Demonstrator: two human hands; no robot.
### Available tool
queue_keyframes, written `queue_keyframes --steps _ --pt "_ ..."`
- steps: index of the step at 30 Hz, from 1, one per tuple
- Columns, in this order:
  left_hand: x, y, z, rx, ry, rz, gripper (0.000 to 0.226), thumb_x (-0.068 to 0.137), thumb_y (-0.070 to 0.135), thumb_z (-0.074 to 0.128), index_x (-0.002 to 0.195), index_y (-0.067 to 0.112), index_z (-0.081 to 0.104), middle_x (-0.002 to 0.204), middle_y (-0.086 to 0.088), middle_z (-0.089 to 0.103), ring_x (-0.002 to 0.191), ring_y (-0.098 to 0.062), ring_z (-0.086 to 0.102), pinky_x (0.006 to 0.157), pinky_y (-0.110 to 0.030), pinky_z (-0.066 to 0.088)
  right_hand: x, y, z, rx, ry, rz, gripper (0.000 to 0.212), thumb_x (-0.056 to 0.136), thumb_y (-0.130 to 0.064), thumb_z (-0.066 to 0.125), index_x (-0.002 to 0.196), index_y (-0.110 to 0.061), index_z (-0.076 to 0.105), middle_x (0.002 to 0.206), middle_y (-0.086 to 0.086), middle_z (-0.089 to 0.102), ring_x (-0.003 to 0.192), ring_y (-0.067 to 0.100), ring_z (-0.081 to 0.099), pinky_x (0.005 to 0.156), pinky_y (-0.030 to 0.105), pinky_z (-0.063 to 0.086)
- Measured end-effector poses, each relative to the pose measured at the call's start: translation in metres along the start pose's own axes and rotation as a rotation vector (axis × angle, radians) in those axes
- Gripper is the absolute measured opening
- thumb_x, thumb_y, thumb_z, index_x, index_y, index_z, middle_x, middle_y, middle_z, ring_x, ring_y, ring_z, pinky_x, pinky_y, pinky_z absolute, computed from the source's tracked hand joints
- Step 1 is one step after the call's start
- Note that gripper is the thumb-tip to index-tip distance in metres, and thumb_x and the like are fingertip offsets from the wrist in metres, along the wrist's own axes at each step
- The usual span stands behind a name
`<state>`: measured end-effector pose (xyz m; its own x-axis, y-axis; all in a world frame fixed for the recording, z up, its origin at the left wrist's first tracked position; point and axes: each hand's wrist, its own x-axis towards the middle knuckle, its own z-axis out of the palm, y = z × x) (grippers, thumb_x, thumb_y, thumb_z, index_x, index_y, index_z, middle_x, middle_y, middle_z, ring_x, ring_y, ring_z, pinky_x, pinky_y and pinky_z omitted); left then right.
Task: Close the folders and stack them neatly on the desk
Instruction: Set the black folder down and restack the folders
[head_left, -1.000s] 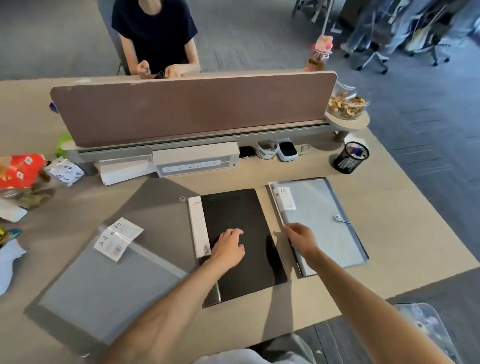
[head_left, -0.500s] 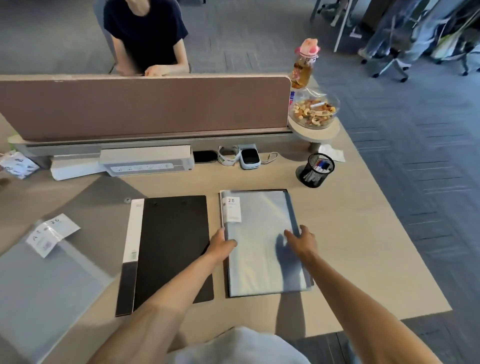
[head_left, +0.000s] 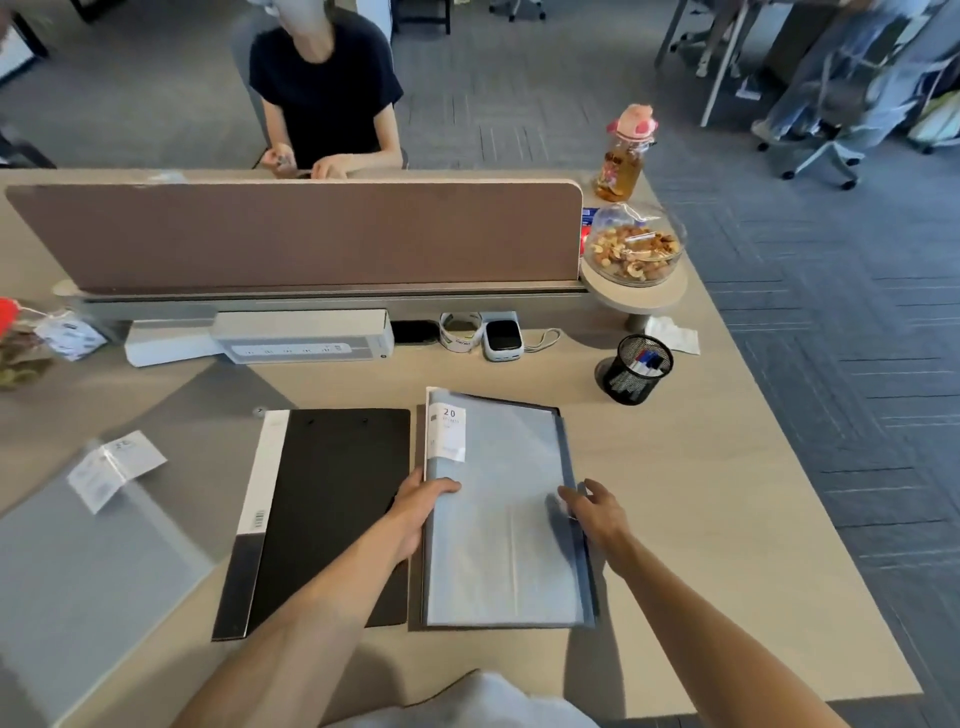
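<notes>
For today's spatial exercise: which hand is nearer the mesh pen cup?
Right. The right hand lies below the mesh pen cup; the left hand is farther left.

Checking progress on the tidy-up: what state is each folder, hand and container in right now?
Blue folder: closed, flat, unstacked.
Black folder: closed, flat beside it.
Clear folder: flat, apart at left.
Left hand: gripping blue folder's spine edge.
Right hand: on its opening edge.
Pen cup: upright, holding pens.

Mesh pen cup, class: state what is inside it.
The mesh pen cup on the desk holds several pens, with blue and red caps showing above the rim. Their lower parts show only dimly through the mesh, so an exact count cannot be made.
</notes>
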<state>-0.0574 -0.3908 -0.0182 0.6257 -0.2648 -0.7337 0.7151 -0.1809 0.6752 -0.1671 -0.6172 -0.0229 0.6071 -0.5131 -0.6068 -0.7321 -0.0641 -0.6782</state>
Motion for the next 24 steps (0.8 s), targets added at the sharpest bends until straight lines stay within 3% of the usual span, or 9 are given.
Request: queue_keyframes --steps 3,8,14,18,21,24 --pt "-0.007 0.003 -0.032 -0.019 0.004 0.031 0.043 0.08 0.017 0.07 0.121 0.021 0.055 0.108 -0.013 0.07 0.097 -0.031 0.069 0.085 -0.044 0.057 0.0 -0.008 0.023 0.035 -0.025 0.044 0.055 0.087 -0.043 0.058 0.13 -0.008 0.05 0.12 0.01 0.057 0.102 0.027 0.055 0.083 0.033 0.045" --pt "-0.021 0.007 -0.104 -0.036 0.011 0.058 0.043 0.081 0.02 0.07 0.12 0.025 0.055 0.11 -0.013 0.068 0.101 -0.031 0.067 0.09 -0.046 0.055 -0.011 -0.033 0.092 0.088 -0.096 -0.002 0.045 0.086 -0.036 0.064 0.12 -0.008 0.057 0.107 0.01 0.064 0.093 0.024 0.06 0.078 0.033 0.047" --pt "-0.035 0.008 -0.192 0.068 0.223 0.072 0.037 0.073 0.023 0.069 0.107 0.017 0.058 0.1 -0.013 0.069 0.084 -0.028 0.066 0.081 -0.04 0.055 -0.03 -0.066 0.181 0.085 -0.126 0.02 0.037 0.089 -0.026 0.063 0.118 -0.003 0.057 0.092 0.01 0.062 0.073 0.017 0.055 0.055 0.026 0.041" --pt "-0.025 0.008 -0.227 0.193 0.27 0.119 0.047 0.071 0.027 0.067 0.115 0.014 0.058 0.102 -0.009 0.067 0.086 -0.024 0.062 0.077 -0.034 0.049 -0.039 -0.08 0.218 0.04 -0.12 0.028 0.037 0.089 -0.027 0.062 0.117 -0.004 0.057 0.097 0.013 0.06 0.072 0.019 0.054 0.054 0.028 0.04" --pt "-0.007 0.007 -0.25 0.458 0.366 0.13 0.06 0.06 0.044 0.052 0.113 0.016 0.062 0.112 -0.01 0.065 0.109 -0.03 0.057 0.093 -0.036 0.042 -0.04 -0.086 0.234 -0.062 -0.056 0.014 0.038 0.086 -0.025 0.062 0.117 -0.003 0.057 0.109 0.017 0.064 0.085 0.027 0.059 0.07 0.037 0.053" --pt "-0.006 0.009 -0.257 0.446 0.329 0.155 0.041 0.072 0.035 0.056 0.105 0.012 0.061 0.108 -0.012 0.064 0.099 -0.028 0.059 0.081 -0.031 0.044 -0.038 -0.086 0.239 -0.142 -0.004 0.012 0.051 0.082 -0.026 0.061 0.128 -0.008 0.05 0.118 0.019 0.061 0.099 0.033 0.061 0.078 0.038 0.053"
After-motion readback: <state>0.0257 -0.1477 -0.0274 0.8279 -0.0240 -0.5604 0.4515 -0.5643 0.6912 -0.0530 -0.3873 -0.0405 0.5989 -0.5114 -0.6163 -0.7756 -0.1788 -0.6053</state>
